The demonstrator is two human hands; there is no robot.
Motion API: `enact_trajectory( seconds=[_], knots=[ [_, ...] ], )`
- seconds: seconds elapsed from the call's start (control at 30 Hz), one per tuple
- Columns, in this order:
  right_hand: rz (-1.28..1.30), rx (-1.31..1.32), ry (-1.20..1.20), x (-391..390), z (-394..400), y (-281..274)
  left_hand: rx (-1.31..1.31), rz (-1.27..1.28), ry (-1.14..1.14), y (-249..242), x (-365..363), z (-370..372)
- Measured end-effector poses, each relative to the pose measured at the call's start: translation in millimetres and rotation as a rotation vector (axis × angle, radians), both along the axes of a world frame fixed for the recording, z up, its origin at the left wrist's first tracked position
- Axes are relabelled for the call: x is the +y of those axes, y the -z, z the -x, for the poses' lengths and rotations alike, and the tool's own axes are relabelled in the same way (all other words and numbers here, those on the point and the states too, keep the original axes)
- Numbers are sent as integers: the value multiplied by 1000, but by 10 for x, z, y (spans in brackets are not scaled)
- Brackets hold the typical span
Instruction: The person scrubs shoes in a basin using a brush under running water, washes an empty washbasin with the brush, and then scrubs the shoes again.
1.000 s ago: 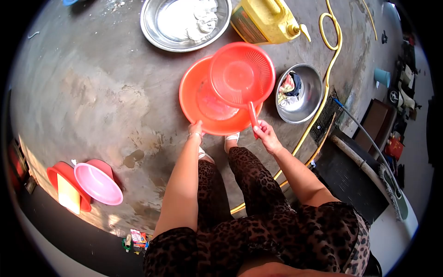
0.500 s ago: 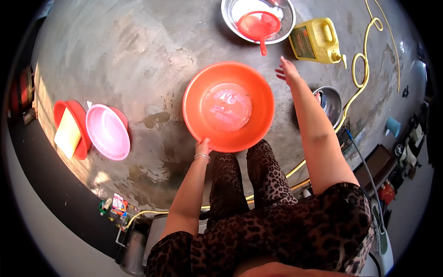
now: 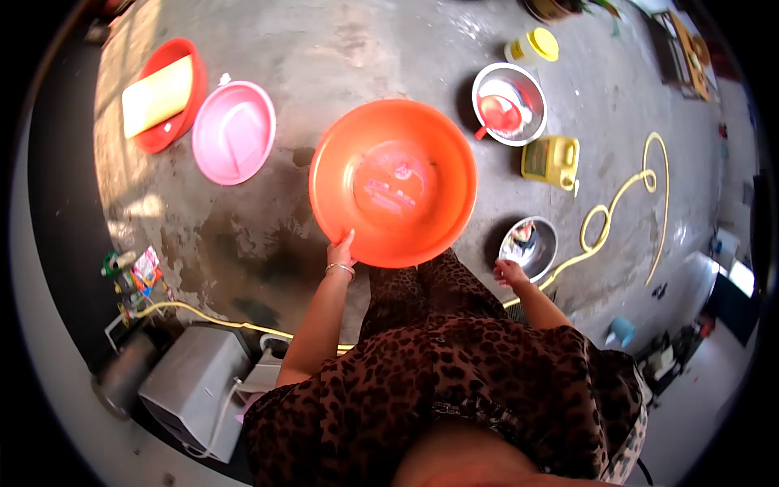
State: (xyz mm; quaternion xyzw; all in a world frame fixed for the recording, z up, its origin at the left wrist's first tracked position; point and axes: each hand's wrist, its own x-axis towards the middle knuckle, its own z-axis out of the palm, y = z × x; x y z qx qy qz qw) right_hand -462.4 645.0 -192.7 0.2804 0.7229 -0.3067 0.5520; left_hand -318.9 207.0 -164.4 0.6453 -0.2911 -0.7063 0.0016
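My left hand (image 3: pixel 342 250), with a bracelet at the wrist, grips the near left rim of a large orange plastic basin (image 3: pixel 450 195). Only a shiny patch and some faint markings show on the basin's bottom. My right hand (image 3: pixel 511 273) is off the basin, its fingers loosely apart and nothing in them. It overlaps the near left rim of a small steel bowl (image 3: pixel 545 258) in this view. Inside that bowl lies something crumpled with dark and light colours.
A larger steel bowl (image 3: pixel 531 85) holds a red sieve (image 3: pixel 499 114), near a yellow jug (image 3: pixel 552 161) and a yellow-lidded tub (image 3: pixel 533 46). A yellow hose (image 3: pixel 596 231) loops across the floor. At left stand a pink basin (image 3: pixel 235 134) and a red basin (image 3: pixel 185 50) with a yellow item (image 3: pixel 158 96).
My right hand has drawn back from near the yellow jug to beside the small steel bowl. My left hand keeps its grip on the orange basin. The view has shifted.
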Motion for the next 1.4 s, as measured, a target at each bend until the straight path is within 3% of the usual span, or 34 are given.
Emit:
enact_trajectory(
  seconds=[0.07, 0.1, 0.2, 0.23, 0.3, 0.43, 0.57, 0.63, 0.7, 0.77, 0.8, 0.9, 1.0, 1.1, 1.13, 1.23, 1.3, 1.37, 1.4],
  knots=[
    [36, -29, -167, 7, 97, -50, 10, -32, -70, -266, -47, -315],
    [41, 5, -285, -197, 236, -331, 13, -49, -112, -388, -15, -526],
    [42, 139, -481, -213, 720, -93, -22, -103, -259, -525, 251, -1270],
    [91, 202, -491, -157, 945, 166, -2, -125, -378, -575, 386, -1508],
    [60, 248, -435, -464, 1242, -186, 41, -168, -605, -661, 730, -2017],
    [122, 369, -408, -887, 1466, -510, 243, -22, -1037, -863, 1351, -2897],
    [51, 231, -515, -1466, 1365, -508, 127, 49, -1412, -1126, 1684, -3682],
    [107, 401, -713, -1878, 1007, -536, 173, 102, -1541, -1148, 1828, -4080],
    [160, 276, -820, -2289, 839, -189, 314, 184, -1653, -1230, 1962, -4436],
    [112, 257, -1024, -2934, 327, -428, 450, 230, -1715, -1350, 2053, -4832],
    [242, 286, -928, -3168, 20, -432, 426, 208, -1703, -1226, 2139, -5083],
    [298, 331, -1146, -3978, -1119, -669, 483, 265, -1813, -1156, 2284, -5667],
    [489, 249, -1326, -4593, -2307, -1120, 444, 265, -1870, -1599, 2206, -6053],
    [624, 192, -1414, -4962, -3201, -1366, 506, 364, -1955, -1356, 2347, -6546],
    [591, 174, -1465, -5060, -3419, -1423, 416, 225, -1964, -1345, 2397, -6709],
    [549, 218, -1628, -5464, -3814, -1430, 261, 224, -2033, -1572, 2227, -6997],
    [599, 273, -1703, -5940, -4035, -1423, 299, 221, -2109, -1445, 2284, -7183],
    [704, 447, -1818, -6572, -4495, -1345, 269, 245, -2195, -1432, 2325, -7209],
    [896, 427, -1843, -6950, -4816, -1212, 213, 247, -2233, -1504, 2329, -7199]
  ],
)
